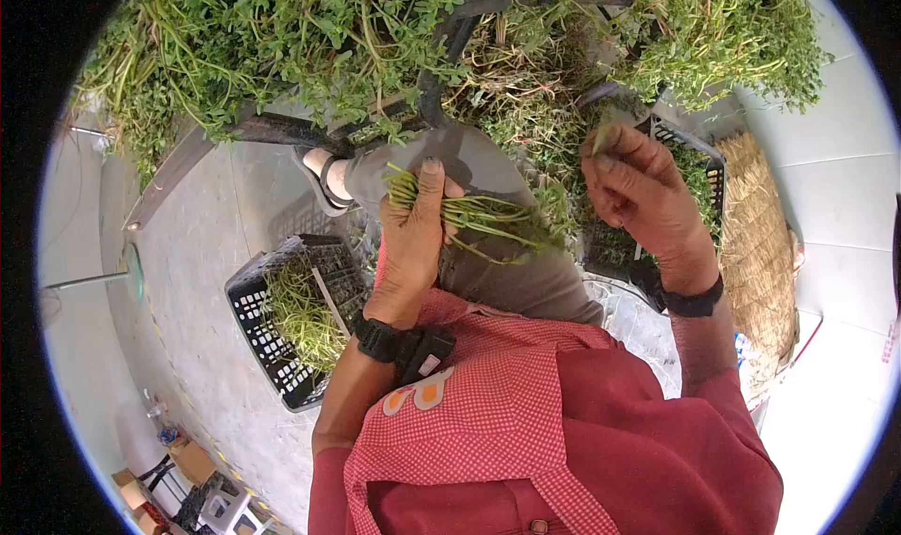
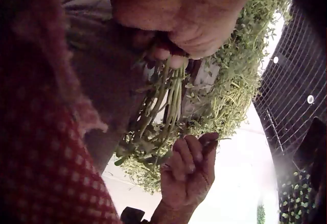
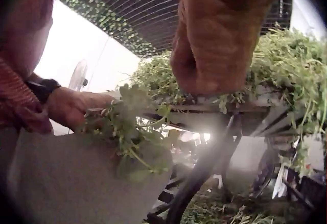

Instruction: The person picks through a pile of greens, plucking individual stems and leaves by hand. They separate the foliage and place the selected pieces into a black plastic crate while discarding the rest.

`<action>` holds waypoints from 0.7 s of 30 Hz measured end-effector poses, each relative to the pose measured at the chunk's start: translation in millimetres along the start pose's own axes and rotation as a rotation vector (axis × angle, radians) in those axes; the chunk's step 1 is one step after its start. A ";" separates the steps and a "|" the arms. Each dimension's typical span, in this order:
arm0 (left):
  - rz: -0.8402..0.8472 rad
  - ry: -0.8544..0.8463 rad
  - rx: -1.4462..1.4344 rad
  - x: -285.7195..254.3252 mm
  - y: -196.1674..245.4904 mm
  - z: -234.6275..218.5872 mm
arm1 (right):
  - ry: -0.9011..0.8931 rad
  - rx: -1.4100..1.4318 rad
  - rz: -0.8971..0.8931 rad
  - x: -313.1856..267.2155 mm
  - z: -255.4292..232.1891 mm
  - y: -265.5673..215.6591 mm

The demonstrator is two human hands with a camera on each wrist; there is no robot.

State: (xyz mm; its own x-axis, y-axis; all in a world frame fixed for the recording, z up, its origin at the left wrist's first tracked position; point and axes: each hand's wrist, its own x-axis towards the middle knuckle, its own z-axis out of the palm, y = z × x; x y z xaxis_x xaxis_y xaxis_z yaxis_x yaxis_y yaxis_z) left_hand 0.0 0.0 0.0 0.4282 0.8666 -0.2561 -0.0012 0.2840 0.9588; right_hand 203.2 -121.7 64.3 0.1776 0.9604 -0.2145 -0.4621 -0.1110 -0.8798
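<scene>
My left hand (image 1: 411, 239) grips a bunch of leafy green stems (image 1: 493, 214) above the grey-trousered thigh, thumb laid across it. The cut ends stick out on the left, and the leafy ends trail right. In the left wrist view the stems (image 2: 174, 94) hang below the fingers. My right hand (image 1: 648, 192) is raised to the right, apart from the bunch. Its thumb and forefinger pinch a small pale green stem piece (image 1: 602, 138), whose tip also shows in the left wrist view. In the right wrist view, leaves (image 3: 130, 127) partly cover the left hand (image 3: 71, 109).
Heaped greens (image 1: 282, 47) cover a dark-framed table ahead, spilling over its edge. Black crates stand left (image 1: 246, 314), holding thin stems (image 1: 300, 314), and right (image 1: 718, 183). More greens (image 1: 526, 75) lie below the table. A straw mat (image 1: 755, 253) is at far right.
</scene>
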 end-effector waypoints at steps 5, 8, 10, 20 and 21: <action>-0.016 -0.027 -0.039 -0.9 -7.4 -5.6 | -0.122 -1.117 -0.460 13.4 10.9 16.3; -0.047 -0.047 -0.029 -2.2 -4.9 -4.5 | -0.149 -1.208 -0.378 5.9 13.7 24.0; -0.047 -0.033 -0.045 -2.1 -5.7 -3.2 | -0.124 -1.233 -0.374 3.1 14.3 36.9; -0.020 -0.036 -0.088 -0.4 -8.0 -6.3 | -0.066 -1.263 -0.493 -3.2 13.8 75.6; -0.022 -0.039 -0.087 -1.0 -8.8 -5.3 | -0.064 -1.262 -0.485 -3.7 15.6 75.0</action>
State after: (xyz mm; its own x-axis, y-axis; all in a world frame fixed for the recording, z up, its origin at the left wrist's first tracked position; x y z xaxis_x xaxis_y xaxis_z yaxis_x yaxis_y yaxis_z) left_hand -5.2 -1.2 -8.8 0.4636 0.8437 -0.2706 -0.0689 0.3388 0.9383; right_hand 154.4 -129.6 5.7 0.0376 0.9758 0.2152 0.7475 0.1155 -0.6542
